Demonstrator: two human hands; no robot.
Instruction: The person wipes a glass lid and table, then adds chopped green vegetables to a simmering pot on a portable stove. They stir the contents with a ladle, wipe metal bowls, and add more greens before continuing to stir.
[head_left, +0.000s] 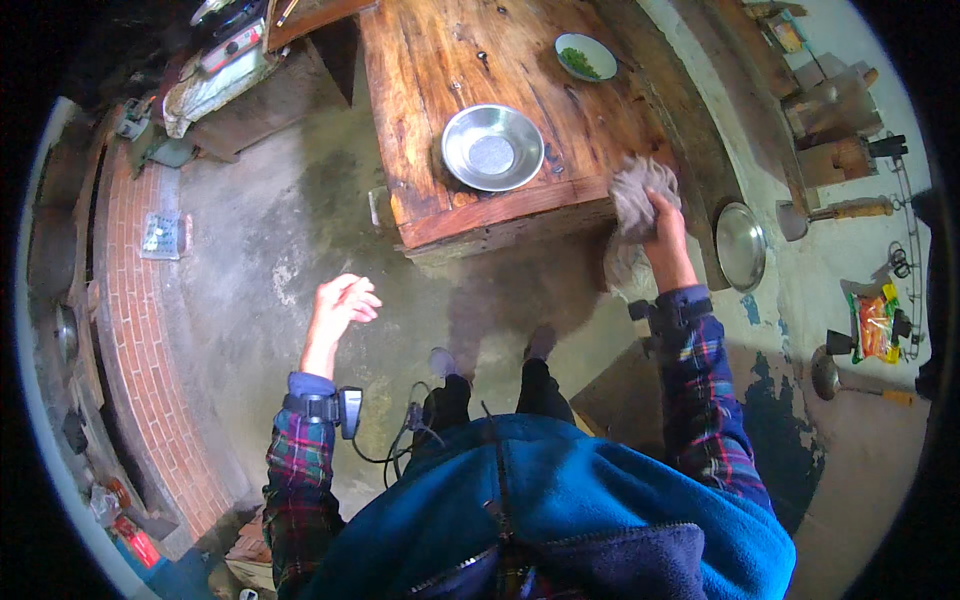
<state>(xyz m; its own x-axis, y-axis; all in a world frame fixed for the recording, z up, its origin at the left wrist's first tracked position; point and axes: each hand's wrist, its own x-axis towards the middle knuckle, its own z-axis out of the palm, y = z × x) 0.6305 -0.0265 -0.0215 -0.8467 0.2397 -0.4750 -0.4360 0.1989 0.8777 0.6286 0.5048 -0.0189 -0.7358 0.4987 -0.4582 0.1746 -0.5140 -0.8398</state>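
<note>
My right hand grips a crumpled greyish cloth at the near right corner of a wooden table. On the table near its front edge sits an empty round metal basin. Farther back is a pale bowl with chopped green leaves in it. Over the concrete floor, left of the table, my left hand hangs with nothing in it, its fingers loosely curled and apart. A translucent plastic bag hangs below the cloth by the table's corner.
A metal lid or basin leans by the right wall. On that wall hang a spatula, a ladle and a packet. A brick ledge runs along the left. A dark cable hangs near my legs.
</note>
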